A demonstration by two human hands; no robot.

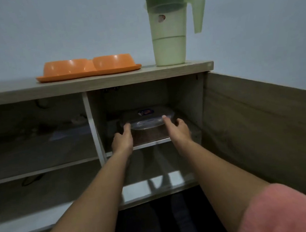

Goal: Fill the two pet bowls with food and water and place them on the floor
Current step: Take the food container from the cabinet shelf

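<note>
Both your arms reach into the right-hand compartment of the cabinet, whose door stands swung open at 3 o'clock. On the middle shelf in there sits a clear box with a transparent lid and a small dark label on top; a brownish fill shows through its lower wall, too dim to say what it is. Your left hand is at the box's 8 o'clock corner, index finger stretched to touch the lid's rim and the other fingers loosely bent beneath; it has no grip on the box yet. Your right hand is at the 4 o'clock corner, index fingertip laid on the lid's edge, the remaining fingers spread toward the box's side; whether they touch the wall you cannot tell from here. On the cabinet top, toward 11 o'clock from the box, stands the orange double bowl, two cups joined on one flat base, seen from below so their insides are hidden. Just beside it at its 3 o'clock, not touching, stands the pale green jug, upright, lid on, handle pointing to 3 o'clock, with a level line showing low down. The left compartment at 9 o'clock holds dark shapes too blurred to name. Pink sleeves cover your upper arms at 6 o'clock.
</note>
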